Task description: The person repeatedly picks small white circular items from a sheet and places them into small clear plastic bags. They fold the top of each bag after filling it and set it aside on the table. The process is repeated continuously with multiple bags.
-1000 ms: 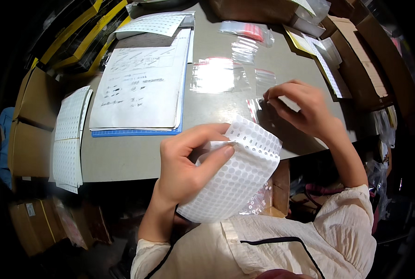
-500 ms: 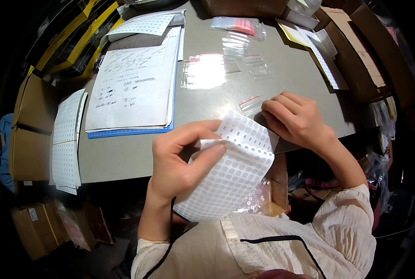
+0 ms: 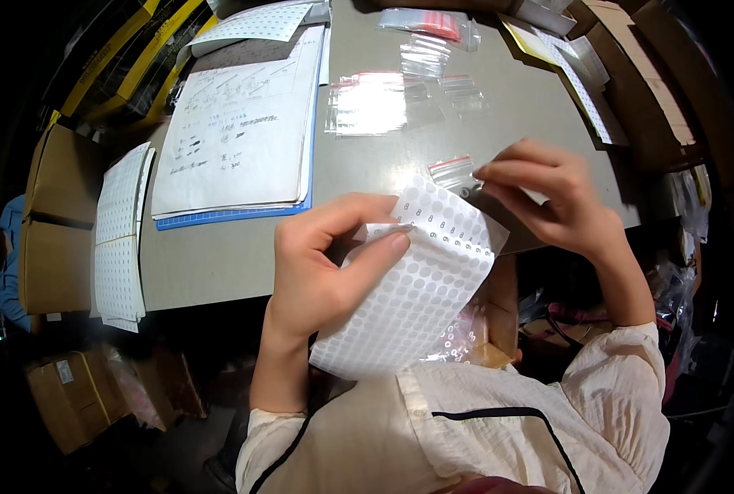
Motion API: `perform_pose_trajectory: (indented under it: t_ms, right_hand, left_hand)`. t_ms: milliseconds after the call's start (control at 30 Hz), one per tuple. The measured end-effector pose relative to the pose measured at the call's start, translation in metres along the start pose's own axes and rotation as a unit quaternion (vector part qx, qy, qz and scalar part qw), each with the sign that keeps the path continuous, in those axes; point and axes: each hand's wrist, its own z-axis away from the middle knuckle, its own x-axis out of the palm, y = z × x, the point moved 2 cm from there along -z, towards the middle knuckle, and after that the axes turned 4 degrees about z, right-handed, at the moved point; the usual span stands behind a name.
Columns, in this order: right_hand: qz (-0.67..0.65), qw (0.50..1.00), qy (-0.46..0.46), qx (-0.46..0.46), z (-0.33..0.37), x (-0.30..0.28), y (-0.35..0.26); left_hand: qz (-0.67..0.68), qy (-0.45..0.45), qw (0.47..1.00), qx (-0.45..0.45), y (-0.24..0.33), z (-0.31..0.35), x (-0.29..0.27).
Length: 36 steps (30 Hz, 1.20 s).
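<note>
My left hand (image 3: 321, 259) is closed on a white sheet of round stickers (image 3: 416, 284), thumb on top, fingers behind. The sheet is creased across its upper part, with a row of small printed dots along the fold. My right hand (image 3: 548, 193) is in a pinch just right of a small clear zip bag (image 3: 449, 171) with a red strip, which lies on the table beyond the sheet. Close below those fingertips shows a small round dot (image 3: 466, 192), apparently a sticker. What the fingertips pinch is too small to make out.
More zip bags (image 3: 371, 103) lie farther back, with a red-striped pack (image 3: 424, 23) behind them. Handwritten papers (image 3: 235, 140) rest on a blue board (image 3: 235, 216). Banded sticker sheets (image 3: 120, 239) stand left, cardboard boxes (image 3: 62, 173) beside them. Below the table edge is an open box (image 3: 503, 313).
My right hand has lifted slightly and moved right from the sheet's edge, its fingertips now beside the small bag. The small round dot has come into view. My left hand still grips the sheet.
</note>
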Motion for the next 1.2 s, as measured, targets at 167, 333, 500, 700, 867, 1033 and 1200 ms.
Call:
perform_pose_trajectory:
  t_ms: [167,333,500,700,867,1033,1200]
  right_hand:
    - [-0.112,0.993,0.013,0.030,-0.013,-0.001,-0.046]
    - [-0.078,0.997,0.013,0.004,-0.018,0.016,-0.056]
    - [-0.058,0.998,0.021,-0.008,-0.017,0.010,-0.060]
    - [-0.156,0.973,0.036,0.168,-0.004,-0.003,-0.016]
    - [-0.128,0.969,0.004,0.213,0.008,0.015,-0.001]
    - [-0.014,0.984,0.009,0.178,0.006,0.023,0.004]
    - [-0.027,0.974,-0.024,0.224,0.003,0.011,0.012]
  left_hand:
    - [0.028,0.024,0.999,0.003,-0.001,0.002,0.002]
    - [0.005,0.016,0.999,0.029,0.000,0.000,0.001]
    - [0.006,0.035,0.999,0.023,0.000,0.001,0.002]
    - [-0.033,-0.016,0.999,0.001,0.004,0.002,-0.003]
    - [0.063,-0.082,0.995,0.010,0.015,0.003,-0.004]
    - [0.112,-0.091,0.988,0.050,0.019,0.005,-0.009]
    - [0.181,0.002,0.982,0.060,0.014,0.015,-0.014]
